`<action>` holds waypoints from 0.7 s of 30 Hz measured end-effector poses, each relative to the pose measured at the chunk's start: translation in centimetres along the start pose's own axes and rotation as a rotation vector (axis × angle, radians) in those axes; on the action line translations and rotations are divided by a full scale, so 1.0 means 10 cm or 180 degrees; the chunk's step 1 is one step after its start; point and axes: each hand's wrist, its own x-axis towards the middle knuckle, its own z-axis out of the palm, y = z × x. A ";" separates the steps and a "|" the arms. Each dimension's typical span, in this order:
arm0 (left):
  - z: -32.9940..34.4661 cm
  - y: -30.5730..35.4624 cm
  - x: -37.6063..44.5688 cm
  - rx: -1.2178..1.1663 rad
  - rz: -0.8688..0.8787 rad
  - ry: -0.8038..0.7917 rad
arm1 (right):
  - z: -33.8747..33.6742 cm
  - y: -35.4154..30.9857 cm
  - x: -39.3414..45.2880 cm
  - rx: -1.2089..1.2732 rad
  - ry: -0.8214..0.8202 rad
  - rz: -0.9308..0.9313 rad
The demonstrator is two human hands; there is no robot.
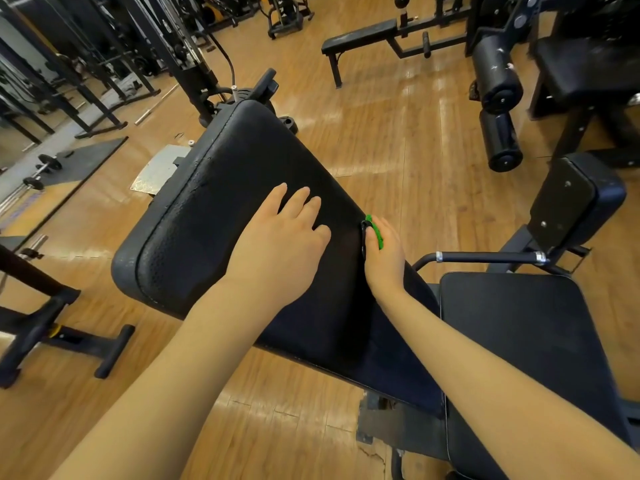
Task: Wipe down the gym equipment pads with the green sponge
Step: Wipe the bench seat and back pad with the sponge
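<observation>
A: While you lean over the machine, can you read any brand or label on it?

B: None that I can make out; the black vinyl near you carries no writing I can read.

A: What is nearest you?

B: The flat seat pad (512,341) at your lower right, and the big angled pad (221,209) running up from it towards the far left.

A: And your hands?

B: Your left hand (280,244) lies palm down on the angled pad, fingers straight and slightly spread, grasping nothing. Your right hand (384,258) is at that pad's right edge, fingers curled around the green sponge (375,230), which is pressed against the side of the pad. Only a strip of green shows past your fingers.

A: Farther out?

B: A smaller black pad (575,206) on a bracket stands to the right, two roller pads (498,109) beyond it, and a flat bench (360,38) on the wooden floor (398,133) at the far side.
</observation>
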 end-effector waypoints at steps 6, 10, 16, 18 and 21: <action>0.00 0.00 0.00 0.0008 0.0001 0.0012 | -0.09 0.03 -0.56 0.0072 0.0000 0.0003; 0.00 0.01 -0.01 0.0019 -0.0004 0.0005 | -0.15 0.12 -1.30 0.0109 -0.0006 -0.0076; 0.03 0.21 0.08 0.0008 -0.0045 -0.0077 | -0.18 0.17 -1.58 0.0179 0.0033 0.0109; 0.07 0.33 0.13 -0.0074 0.0034 -0.0139 | -0.20 0.16 -1.38 0.0242 0.0040 0.0128; 0.14 0.43 0.15 -0.0048 0.0194 -0.0241 | -0.21 0.17 -0.91 0.0205 0.0068 0.0083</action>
